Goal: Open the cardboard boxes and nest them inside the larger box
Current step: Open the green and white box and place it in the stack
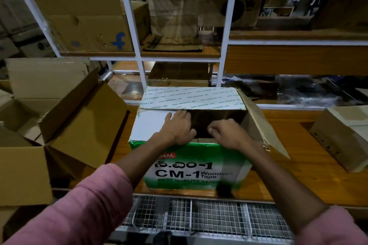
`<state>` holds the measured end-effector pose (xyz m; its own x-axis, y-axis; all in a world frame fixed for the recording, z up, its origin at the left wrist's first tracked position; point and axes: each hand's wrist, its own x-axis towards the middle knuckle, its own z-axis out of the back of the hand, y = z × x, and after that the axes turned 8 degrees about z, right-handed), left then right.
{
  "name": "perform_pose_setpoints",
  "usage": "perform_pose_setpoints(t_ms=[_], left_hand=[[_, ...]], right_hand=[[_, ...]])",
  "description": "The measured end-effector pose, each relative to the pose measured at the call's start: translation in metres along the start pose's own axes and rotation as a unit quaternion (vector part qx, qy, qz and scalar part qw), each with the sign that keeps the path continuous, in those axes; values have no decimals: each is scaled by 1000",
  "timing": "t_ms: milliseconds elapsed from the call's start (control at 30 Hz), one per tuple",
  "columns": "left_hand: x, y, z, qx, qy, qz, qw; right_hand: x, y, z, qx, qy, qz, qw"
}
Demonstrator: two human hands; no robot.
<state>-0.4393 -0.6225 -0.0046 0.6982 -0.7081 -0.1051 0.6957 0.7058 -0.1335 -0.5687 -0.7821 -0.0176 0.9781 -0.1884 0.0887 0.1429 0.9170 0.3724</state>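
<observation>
A green and white "CM-1 Wonder Tape" box (191,167) stands on the wooden table (288,177) in front of me. Its far flap (191,98) and right flap (262,125) stand open, and the inside looks dark. My left hand (176,128) lies flat on the white left flap (151,125), fingers stretched toward the opening. My right hand (227,134) hovers at the near edge of the opening with its fingers curled; whether it grips a flap I cannot tell. A large brown box (65,117) stands open to the left, flaps raised.
White metal shelving (225,36) with brown boxes rises behind the table. A flattened or tilted carton (342,137) lies at the table's right end. A wire mesh rack (199,217) runs below the table's front edge. Dark plastic sheeting (310,89) sits on the low shelf.
</observation>
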Motion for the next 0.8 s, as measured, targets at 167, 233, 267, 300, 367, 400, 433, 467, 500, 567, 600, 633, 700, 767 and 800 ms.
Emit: perform_pose_setpoints(t_ms=[167,233,267,300,367,400,433,467,500,567,600,633,700,767,800], left_hand=[[19,10,4,-40,-116,-6,992],[35,22,10,-58,-160,-9,985],[45,28,14,-57,-162,-4,985],[55,35,16,-52,-155,5,987],[76,48,19,-48,-126,30,990],[85,53,20,-50,-114,40,991],[93,59,20,-52,-107,46,992],[100,64,20,-55,-100,49,992],[108,68,20,-58,-92,51,993],[121,74,19,-51,-68,56,995],[127,75,19,-40,-52,60,996],[131,74,18,-30,-36,63,997],[137,69,20,-19,-8,62,998],[142,62,23,-18,15,50,998],[144,58,25,-11,25,43,999]], right_hand=[[68,-4,-10,-36,73,11,997],[93,-2,-2,-39,-23,4,999],[106,-2,3,-46,-51,3,998],[117,-1,8,-56,-63,3,996],[139,-7,12,-80,-58,7,995],[148,-11,12,-98,-54,13,994],[156,-15,11,-114,-46,14,992],[164,-17,9,-124,-40,10,991],[171,-19,6,-128,-36,2,991],[186,-20,-1,-123,-24,-22,992],[193,-22,-6,-121,-20,-31,992],[198,-26,-11,-122,-22,-33,992],[205,-36,-21,-141,-44,-14,989],[209,-44,-23,-152,-75,5,986],[212,-47,-22,-155,-91,14,984]])
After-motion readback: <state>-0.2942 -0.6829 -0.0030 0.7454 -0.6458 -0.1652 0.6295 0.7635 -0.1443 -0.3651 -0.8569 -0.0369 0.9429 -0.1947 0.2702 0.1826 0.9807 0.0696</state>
